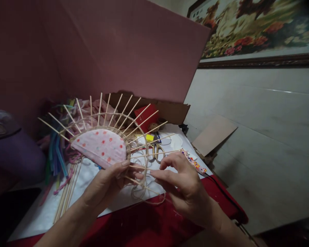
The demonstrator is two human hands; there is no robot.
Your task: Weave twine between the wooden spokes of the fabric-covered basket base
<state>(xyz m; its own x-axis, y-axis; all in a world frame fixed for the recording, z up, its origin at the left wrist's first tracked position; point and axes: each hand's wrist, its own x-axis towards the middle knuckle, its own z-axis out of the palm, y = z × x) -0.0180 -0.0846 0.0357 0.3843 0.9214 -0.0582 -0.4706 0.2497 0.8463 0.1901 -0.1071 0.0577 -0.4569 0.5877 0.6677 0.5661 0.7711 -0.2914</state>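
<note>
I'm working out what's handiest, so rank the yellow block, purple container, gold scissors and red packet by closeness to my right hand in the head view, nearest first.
From the right hand:
1. Gold scissors, just beyond it, slightly left.
2. Yellow block, behind the scissors.
3. Red packet, farther back, by the cardboard.
4. Purple container, far left.

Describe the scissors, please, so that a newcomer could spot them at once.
On the white sheet, find the dotted half-circle with its fan of pale sticks. The scissors lie behind the right-hand sticks, near a yellow block. Their two gold-coloured handle loops set them apart.
</note>
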